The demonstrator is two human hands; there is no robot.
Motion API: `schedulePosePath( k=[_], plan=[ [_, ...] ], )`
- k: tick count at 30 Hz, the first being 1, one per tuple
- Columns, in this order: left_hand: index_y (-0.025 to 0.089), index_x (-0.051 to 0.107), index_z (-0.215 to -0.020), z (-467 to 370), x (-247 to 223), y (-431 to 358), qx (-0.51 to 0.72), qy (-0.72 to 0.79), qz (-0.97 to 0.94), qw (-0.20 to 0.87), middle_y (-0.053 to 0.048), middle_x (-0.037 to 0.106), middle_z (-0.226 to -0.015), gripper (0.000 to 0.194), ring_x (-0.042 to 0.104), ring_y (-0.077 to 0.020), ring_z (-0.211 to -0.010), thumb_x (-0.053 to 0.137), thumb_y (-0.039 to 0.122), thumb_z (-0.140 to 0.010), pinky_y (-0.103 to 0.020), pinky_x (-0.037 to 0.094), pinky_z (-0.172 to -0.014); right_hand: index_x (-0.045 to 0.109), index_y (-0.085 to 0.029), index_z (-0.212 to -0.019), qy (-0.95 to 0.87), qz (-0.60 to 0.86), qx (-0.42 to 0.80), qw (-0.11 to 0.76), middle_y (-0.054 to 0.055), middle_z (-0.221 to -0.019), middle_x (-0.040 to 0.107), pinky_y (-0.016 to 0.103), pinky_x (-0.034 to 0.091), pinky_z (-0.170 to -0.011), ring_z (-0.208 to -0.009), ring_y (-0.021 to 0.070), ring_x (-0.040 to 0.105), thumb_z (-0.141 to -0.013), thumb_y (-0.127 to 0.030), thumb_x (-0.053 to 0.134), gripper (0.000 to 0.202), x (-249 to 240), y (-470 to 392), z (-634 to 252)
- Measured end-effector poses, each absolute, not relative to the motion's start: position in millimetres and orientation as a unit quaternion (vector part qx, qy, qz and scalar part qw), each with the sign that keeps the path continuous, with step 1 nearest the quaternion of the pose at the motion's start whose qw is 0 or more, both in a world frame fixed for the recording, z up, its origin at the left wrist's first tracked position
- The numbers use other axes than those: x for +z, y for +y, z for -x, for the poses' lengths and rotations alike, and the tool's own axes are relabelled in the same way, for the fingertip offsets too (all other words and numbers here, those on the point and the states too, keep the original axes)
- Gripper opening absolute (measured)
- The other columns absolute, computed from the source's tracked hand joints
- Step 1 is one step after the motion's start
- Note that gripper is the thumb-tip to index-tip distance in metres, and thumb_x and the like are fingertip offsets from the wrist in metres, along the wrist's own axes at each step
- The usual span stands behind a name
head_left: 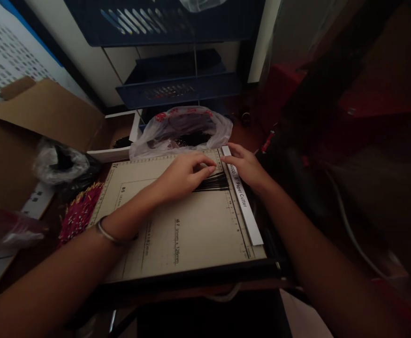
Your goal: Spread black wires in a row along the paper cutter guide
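Note:
A cream paper cutter (198,230) with printed rulers lies before me, a white strip (243,204) labelled "Paper Cutter" along its right side. Thin black strands (215,182) lie side by side across the board, their right ends at the strip. My left hand (182,176) rests over their left part, thumb and fingertips brought together; whether a strand is pinched there is hidden. At the strip's far end is my right hand (246,166), thumb and fingers apart and touching the strip. Some of its fingers are hidden.
Behind the cutter stands a clear plastic bag (184,126) with dark pieces inside. Dark red strands with gold-coloured ends (80,213) are heaped left. An open cardboard box (50,110), a white box (121,134) and a blue rack (177,87) stand beyond. A cable (349,230) hangs right.

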State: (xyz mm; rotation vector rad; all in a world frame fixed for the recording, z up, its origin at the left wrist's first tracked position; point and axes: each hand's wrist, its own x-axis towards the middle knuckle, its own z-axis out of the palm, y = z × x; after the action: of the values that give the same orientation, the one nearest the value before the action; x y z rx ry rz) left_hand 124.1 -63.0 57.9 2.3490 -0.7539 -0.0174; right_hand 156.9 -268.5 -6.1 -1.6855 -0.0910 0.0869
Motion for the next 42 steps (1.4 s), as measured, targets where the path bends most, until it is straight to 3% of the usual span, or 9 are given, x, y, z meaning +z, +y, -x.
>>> schedulePosePath(
  k=[4,13,21,25,35,42],
  plan=[
    [0.018,0.08,-0.098,-149.0,60.4,-65.9,-0.069,-0.312,-0.887,0.334,-0.005,0.08,-0.097,0.021,0.071,-0.0203,-0.091,0.066,0.033,-0.092,-0.034,0.055,-0.087,0.062,-0.021,-0.141,-0.046,0.747,0.035,0.662,0.013,-0.146,0.065,0.055,0.046,-0.123,-0.139,0.0289,0.06,-0.083,-0.035,0.066,0.06,-6.5,-270.3,-157.5],
    [0.019,0.08,-0.1,-166.3,70.6,-65.3,-0.129,-0.36,-0.884,0.268,-0.004,0.08,-0.099,0.02,0.072,-0.0183,-0.088,0.068,0.03,-0.089,-0.029,0.052,-0.08,0.062,-0.018,-0.13,-0.048,0.725,0.018,0.687,0.013,-0.14,0.068,0.049,0.046,-0.122,-0.13,0.0261,0.064,-0.074,-0.037,0.072,0.061,-10.0,-271.1,-161.9],
    [0.021,0.079,-0.095,-162.0,62.7,-64.9,0.044,-0.417,-0.903,0.092,-0.007,0.076,-0.097,0.022,0.066,-0.0233,-0.092,0.057,0.025,-0.095,-0.035,0.049,-0.08,0.056,-0.019,-0.118,-0.049,0.681,-0.023,0.731,0.013,-0.139,0.063,0.046,0.041,-0.125,-0.13,0.0251,0.061,-0.065,-0.038,0.071,0.058,-18.9,-263.4,-172.8],
    [0.02,0.077,-0.097,-166.2,42.6,-58.6,0.109,-0.403,-0.9,0.124,-0.008,0.075,-0.1,0.022,0.065,-0.025,-0.096,0.056,0.028,-0.099,-0.037,0.049,-0.082,0.054,-0.022,-0.119,-0.054,0.643,0.009,0.764,0.011,-0.142,0.062,0.048,0.039,-0.127,-0.136,0.0254,0.058,-0.061,-0.037,0.072,0.062,-21.9,-265.6,-178.4],
    [0.019,0.075,-0.094,-166.5,27.6,-54.5,0.11,-0.37,-0.897,0.216,-0.006,0.074,-0.099,0.019,0.061,-0.0241,-0.095,0.062,0.032,-0.101,-0.041,0.043,-0.09,0.065,-0.024,-0.118,-0.098,0.617,0.092,0.775,0.003,-0.136,0.065,0.047,0.036,-0.128,-0.132,0.0244,0.058,-0.063,-0.027,0.076,0.056,-17.2,-277.7,-178.7],
    [0.019,0.074,-0.092,-164.6,31.1,-53.9,0.098,-0.347,-0.906,0.222,-0.005,0.074,-0.095,0.018,0.06,-0.0246,-0.095,0.066,0.033,-0.099,-0.041,0.041,-0.09,0.064,-0.025,-0.125,-0.117,0.621,0.125,0.765,0.003,-0.133,0.065,0.042,0.049,-0.111,-0.12,0.0227,0.061,-0.07,-0.028,0.076,0.056,-15.9,-280.6,-177.1]
  ],
)
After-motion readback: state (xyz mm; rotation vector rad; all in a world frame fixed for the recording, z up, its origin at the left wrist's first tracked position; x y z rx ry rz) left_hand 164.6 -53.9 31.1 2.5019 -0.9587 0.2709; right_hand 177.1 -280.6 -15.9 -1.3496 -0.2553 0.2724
